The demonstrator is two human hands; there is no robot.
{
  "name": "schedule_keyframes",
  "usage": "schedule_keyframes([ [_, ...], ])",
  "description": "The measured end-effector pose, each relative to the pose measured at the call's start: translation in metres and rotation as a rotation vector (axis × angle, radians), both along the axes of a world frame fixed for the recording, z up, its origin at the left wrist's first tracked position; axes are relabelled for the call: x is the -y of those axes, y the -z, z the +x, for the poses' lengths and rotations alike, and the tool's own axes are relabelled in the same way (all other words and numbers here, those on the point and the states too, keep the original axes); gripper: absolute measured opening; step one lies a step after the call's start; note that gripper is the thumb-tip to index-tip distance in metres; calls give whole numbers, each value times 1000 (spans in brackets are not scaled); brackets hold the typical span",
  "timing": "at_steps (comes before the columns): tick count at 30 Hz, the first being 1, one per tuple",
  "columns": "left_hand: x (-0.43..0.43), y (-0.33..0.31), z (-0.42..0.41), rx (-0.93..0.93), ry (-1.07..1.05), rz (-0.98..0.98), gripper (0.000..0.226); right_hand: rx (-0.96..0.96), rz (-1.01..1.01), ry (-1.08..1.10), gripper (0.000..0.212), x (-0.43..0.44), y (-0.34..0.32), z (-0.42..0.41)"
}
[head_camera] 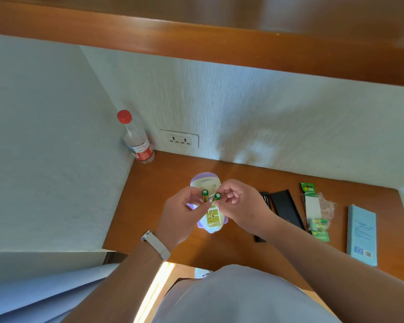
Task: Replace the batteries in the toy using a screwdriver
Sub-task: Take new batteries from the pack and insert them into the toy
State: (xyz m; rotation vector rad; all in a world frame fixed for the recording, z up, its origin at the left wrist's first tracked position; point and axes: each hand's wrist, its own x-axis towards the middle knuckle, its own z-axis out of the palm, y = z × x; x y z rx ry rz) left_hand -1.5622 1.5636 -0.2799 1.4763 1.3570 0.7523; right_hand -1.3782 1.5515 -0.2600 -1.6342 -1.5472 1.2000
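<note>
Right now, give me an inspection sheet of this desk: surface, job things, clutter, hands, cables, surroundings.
Surface: wooden desk, partly sunlit.
Job things: toy lying with battery bay open; battery pack torn open; black tool case right of toy.
Clutter: bottle in corner; blue booklet at right.
Hands: left hand holds a battery; right hand holds a second battery.
Cables: nothing seen.
Surroundings: wall socket, white walls, wooden shelf overhead.

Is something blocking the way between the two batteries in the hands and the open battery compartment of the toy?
Nothing visible does. The left hand and right hand each hold one battery directly above the toy; its open compartment lies uncovered beneath.
</note>
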Motion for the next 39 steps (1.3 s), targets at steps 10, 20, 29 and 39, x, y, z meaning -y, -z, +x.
schedule_keyframes([
  [10, 7, 21, -2, -261, 31, 190, 18, 119, 57, 1, 14, 8, 15, 2],
  [20, 10, 23, 0, -248, 49, 206, 20, 187, 173, -63, 16, 11, 15, -2],
  [29, 18, 24, 2, -332, 96, 276, 13, 265, 184, -100, 14, 20, 16, -3],
  [39, 20, 30, 4, -369, 107, 338, 12, 292, 228, -123, 13, 25, 15, -3],
])
